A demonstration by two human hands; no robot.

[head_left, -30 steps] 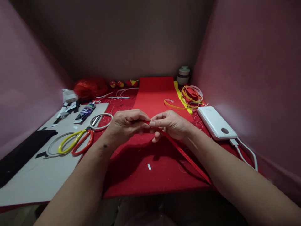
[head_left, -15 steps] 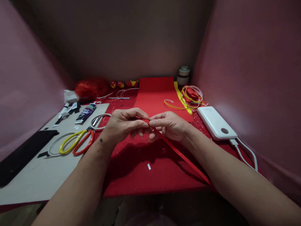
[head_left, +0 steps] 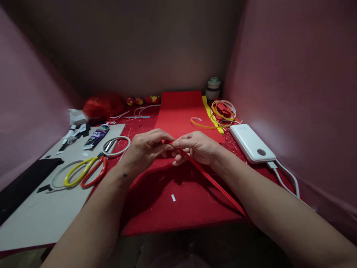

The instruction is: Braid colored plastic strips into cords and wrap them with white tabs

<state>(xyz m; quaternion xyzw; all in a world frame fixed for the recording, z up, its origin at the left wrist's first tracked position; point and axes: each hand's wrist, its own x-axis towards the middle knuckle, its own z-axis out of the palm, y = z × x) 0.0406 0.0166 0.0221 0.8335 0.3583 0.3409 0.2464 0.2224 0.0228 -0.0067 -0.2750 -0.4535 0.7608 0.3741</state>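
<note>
A narrow, ribbed red strip [head_left: 213,181] runs between my hands and slants down to the right, along the inside of my right forearm. My left hand [head_left: 149,147] pinches its upper end between thumb and fingers. Close beside it, almost fingertip to fingertip, my right hand [head_left: 196,146] grips the same strip with thumb and forefinger. The very end of the strip is partly covered by my fingers. Both hands are above the red cloth [head_left: 156,208], just in front of a red sheet [head_left: 178,115].
On a grey board [head_left: 64,216] at left lie scissors [head_left: 93,169], a glue tube [head_left: 97,136] and a black case [head_left: 28,186]; a white ring [head_left: 116,146] overlaps its edge. Coiled yellow strips [head_left: 223,111] and a white power bank [head_left: 252,143] are right. A jar [head_left: 213,88] stands behind.
The view has shifted slightly, so most things appear a little further left. My left fingertips have moved slightly on the strip; both hands still hold it.
</note>
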